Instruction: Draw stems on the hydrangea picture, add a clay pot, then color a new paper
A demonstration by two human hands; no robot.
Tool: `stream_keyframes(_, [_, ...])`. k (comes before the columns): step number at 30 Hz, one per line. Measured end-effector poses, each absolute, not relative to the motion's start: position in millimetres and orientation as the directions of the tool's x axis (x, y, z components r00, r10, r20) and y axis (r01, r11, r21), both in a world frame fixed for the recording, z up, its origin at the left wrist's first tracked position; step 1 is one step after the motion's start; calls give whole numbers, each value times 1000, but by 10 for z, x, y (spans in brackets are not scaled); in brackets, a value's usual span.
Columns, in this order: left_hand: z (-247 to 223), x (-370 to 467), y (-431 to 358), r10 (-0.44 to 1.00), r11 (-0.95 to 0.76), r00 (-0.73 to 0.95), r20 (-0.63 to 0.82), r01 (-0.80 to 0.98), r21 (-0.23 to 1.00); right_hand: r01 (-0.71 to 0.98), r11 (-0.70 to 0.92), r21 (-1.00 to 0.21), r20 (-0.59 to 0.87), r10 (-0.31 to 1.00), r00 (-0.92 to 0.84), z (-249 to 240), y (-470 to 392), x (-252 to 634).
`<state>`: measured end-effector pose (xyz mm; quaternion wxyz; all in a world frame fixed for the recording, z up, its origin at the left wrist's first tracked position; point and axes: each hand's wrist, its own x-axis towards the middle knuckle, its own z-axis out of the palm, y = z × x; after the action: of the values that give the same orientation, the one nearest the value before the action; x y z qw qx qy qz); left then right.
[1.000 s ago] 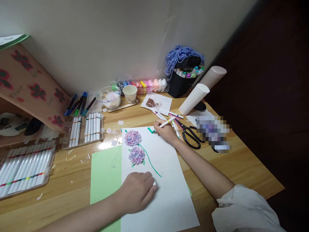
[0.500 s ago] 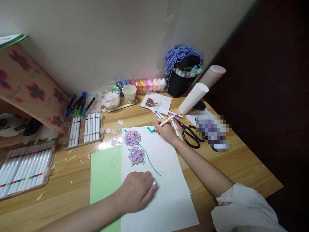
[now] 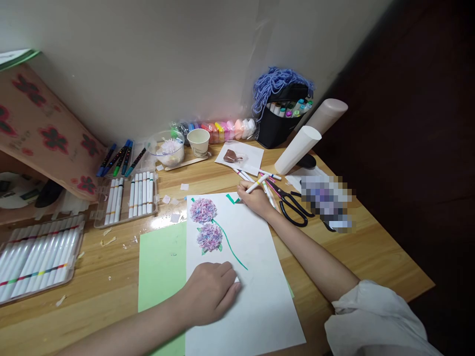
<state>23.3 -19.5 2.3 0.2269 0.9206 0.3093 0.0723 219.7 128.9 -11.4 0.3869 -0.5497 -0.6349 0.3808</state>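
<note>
White paper lies over a green sheet. The right hand pinches a marker, whose long axis slants down and left to a green mark by the paper's far edge. This hand is nearer the mark; the left rests loosely curled on the paper, below the flowers. A white bit by its fingers may be a cap; whether it is gripped, I cannot tell.
</note>
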Motion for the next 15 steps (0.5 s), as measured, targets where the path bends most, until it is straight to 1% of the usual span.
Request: stream_keyframes(15, [37,239,-189,598,-707,801,-16,537,460,380,101,-920,59,991,-122,-89,1279,2199])
